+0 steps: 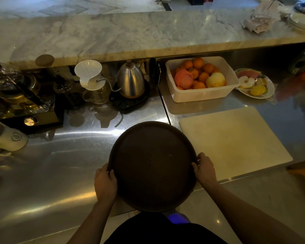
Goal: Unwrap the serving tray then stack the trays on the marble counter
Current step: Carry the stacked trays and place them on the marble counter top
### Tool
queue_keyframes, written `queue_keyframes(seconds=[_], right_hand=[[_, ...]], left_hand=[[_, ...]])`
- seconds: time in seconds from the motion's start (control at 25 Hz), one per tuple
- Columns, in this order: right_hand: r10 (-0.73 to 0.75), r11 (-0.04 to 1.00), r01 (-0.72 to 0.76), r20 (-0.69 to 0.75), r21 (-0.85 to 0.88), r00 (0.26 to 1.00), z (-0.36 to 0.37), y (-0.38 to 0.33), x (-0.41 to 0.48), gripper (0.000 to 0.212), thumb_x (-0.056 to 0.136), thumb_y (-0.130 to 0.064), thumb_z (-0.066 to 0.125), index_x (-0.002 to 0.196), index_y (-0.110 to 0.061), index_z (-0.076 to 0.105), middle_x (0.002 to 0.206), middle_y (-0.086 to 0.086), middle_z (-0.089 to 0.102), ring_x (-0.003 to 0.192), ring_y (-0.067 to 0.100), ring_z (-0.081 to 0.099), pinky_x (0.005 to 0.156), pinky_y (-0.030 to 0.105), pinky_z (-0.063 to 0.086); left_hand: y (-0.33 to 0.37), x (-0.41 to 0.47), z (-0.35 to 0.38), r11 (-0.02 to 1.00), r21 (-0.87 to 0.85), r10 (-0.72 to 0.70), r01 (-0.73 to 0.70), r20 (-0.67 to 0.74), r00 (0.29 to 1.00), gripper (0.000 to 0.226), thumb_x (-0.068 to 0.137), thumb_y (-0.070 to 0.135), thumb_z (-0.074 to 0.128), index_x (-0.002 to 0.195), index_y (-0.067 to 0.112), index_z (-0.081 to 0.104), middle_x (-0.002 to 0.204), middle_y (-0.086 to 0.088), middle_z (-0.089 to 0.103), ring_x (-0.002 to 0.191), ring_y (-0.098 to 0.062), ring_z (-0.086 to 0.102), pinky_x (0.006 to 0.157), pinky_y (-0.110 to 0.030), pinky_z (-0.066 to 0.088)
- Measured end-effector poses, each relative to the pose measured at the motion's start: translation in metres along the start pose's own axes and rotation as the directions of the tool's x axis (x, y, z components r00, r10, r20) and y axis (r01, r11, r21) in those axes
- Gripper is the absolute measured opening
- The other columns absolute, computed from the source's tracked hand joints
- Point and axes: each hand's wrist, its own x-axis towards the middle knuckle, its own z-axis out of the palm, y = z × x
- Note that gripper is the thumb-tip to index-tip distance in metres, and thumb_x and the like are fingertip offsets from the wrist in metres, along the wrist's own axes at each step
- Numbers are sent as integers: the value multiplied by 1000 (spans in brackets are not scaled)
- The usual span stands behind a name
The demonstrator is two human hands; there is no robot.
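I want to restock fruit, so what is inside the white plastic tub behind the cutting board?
The white plastic tub holds many oranges, a pale yellow round fruit and one fruit in pink foam netting. Whatever lies beneath the top layer is covered.

Both forearms were bare from the lower frame edge to the wrists, with no sleeves, watch or bracelet showing. The left hand [105, 182] and the right hand [205, 170] wore no gloves, and no rings could be made out in the dim light. A black garment [158, 229] covered the torso at the bottom edge.
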Motion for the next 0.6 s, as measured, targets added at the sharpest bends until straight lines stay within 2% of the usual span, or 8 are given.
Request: queue_keyframes(seconds=[0.2,0.44,0.6], right_hand=[[32,998,-21,180,-63,983,-11,2,11,21,95,-25,57,105,-9,48,93,9,57,79,22,56,68,35,50],[92,983,-54,216,-178,972,-11,-7,16,21,97,-20,51,111,-6,50,99,11,58,79,21,53,66,31,43],[124,980,-80,244,-183,962,-16,-13,21,21,94,-17,53,111,-4,51,104,14,60,80,22,53,67,31,44]], left_hand=[[3,2,-2,997,-58,-47,46,-16,999,32,92,8,55,124,5,60,112,-21,64,100,-35,62,87,-45,48],[7,-2,-2,999,-45,12,-10,58,998,36,95,9,51,131,5,54,111,-19,66,100,-36,63,87,-45,49],[13,0,-1,996,-72,-52,59,96,994,33,95,6,50,127,1,48,108,-24,65,99,-40,63,83,-46,50]])
